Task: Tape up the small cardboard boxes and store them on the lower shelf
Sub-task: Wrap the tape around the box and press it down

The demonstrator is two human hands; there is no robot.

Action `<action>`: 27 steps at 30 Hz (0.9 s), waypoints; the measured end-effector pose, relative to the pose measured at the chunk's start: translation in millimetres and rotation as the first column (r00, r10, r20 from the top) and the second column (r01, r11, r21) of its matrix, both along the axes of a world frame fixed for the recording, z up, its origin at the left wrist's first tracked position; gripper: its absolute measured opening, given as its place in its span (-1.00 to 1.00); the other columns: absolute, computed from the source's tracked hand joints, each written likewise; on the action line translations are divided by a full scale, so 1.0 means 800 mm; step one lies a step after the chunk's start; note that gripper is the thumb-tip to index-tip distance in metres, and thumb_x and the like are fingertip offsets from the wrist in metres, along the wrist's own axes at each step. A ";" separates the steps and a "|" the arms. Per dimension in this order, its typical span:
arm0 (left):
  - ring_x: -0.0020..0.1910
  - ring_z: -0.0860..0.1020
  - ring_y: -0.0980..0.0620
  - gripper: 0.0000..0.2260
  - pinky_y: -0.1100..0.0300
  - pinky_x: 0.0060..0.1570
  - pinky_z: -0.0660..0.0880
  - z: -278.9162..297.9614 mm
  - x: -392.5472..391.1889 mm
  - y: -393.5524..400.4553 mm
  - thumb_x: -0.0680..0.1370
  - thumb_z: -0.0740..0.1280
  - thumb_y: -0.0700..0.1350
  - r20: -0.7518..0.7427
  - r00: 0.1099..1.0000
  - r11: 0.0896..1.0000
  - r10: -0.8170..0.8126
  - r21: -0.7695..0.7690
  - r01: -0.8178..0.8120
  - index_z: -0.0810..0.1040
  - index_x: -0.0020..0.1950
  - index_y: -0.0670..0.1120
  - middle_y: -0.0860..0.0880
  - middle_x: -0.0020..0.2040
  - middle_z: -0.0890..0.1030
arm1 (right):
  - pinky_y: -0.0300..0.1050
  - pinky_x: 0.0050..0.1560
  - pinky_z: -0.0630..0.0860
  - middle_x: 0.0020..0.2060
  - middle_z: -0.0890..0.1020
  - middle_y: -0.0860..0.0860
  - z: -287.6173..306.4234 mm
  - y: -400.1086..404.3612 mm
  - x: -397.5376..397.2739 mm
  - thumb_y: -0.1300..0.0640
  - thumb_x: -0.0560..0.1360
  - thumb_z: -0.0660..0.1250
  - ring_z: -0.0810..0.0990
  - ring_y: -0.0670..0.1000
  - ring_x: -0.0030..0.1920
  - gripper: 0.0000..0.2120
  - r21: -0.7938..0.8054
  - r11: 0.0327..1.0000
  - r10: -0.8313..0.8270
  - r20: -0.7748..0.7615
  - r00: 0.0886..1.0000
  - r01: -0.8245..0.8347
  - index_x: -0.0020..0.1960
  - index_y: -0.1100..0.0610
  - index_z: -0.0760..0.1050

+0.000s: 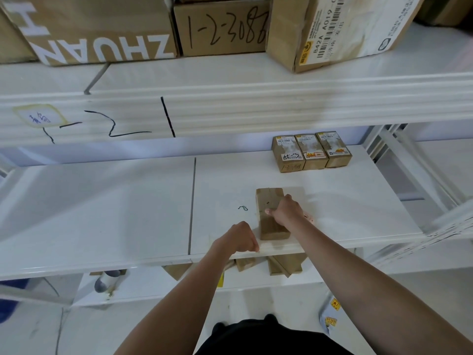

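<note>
White shelf (pixel 102 213); three labelled boxes (pixel 312 152) behind held box (pixel 268 201).

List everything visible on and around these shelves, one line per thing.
small cardboard box: 1, brown, front of middle shelf board, under right hand
labelled small boxes: 3, brown, side by side at the back of that shelf
large cartons: 3, brown, upper shelf
shelf unit: 1, white, marker writing on its beam
cardboard pieces: several, brown, below the middle shelf
left hand: 1, fingers curled, at shelf front edge; what it pinches is unclear
right hand: 1, grips the small cardboard box
</note>
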State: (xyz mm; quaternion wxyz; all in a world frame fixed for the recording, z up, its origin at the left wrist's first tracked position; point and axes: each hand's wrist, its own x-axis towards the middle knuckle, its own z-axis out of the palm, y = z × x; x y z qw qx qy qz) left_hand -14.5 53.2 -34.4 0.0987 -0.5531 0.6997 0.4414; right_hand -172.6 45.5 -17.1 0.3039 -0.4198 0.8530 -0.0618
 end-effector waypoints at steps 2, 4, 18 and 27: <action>0.10 0.65 -0.12 -0.80 0.01 0.19 0.58 0.003 0.000 0.001 0.50 0.49 -0.20 0.037 0.997 0.998 -0.064 0.019 0.063 0.70 0.11 -0.21 -0.13 0.07 0.71 | 0.23 0.35 0.44 0.40 0.45 0.21 0.000 0.000 0.000 -0.09 0.56 0.41 0.45 0.25 0.40 -0.32 -0.002 1.000 0.009 0.003 1.000 -0.009 0.49 0.23 0.22; 0.10 0.65 -0.15 -0.75 -0.04 0.17 0.59 0.006 0.000 0.001 0.51 0.49 -0.19 0.077 0.991 0.994 -0.108 0.008 0.107 0.65 0.16 -0.23 -0.15 0.09 0.69 | 0.24 0.36 0.43 0.40 0.45 0.21 0.001 0.000 0.000 -0.09 0.56 0.41 0.44 0.26 0.40 -0.32 0.000 1.000 0.012 0.002 1.000 -0.012 0.48 0.24 0.22; 0.17 0.60 -0.08 -0.71 -0.03 0.27 0.53 0.018 0.002 -0.007 0.49 0.54 -0.10 0.168 0.960 0.974 -0.222 -0.013 0.227 0.69 0.19 -0.13 -0.05 0.16 0.68 | 0.19 0.33 0.47 0.35 0.49 0.21 0.009 0.002 0.007 -0.08 0.54 0.44 0.49 0.24 0.36 -0.34 -0.014 0.999 0.033 -0.026 0.999 -0.033 0.44 0.23 0.26; 0.18 0.60 -0.17 -0.52 -0.09 0.27 0.52 0.019 0.002 -0.009 0.41 0.60 -0.01 0.234 0.949 0.975 -0.210 -0.026 0.222 0.59 0.21 -0.21 -0.14 0.17 0.64 | 0.22 0.38 0.41 0.39 0.43 0.22 0.008 0.000 0.006 -0.10 0.53 0.44 0.43 0.26 0.40 -0.27 -0.033 0.999 0.032 -0.052 0.998 -0.034 0.50 0.23 0.20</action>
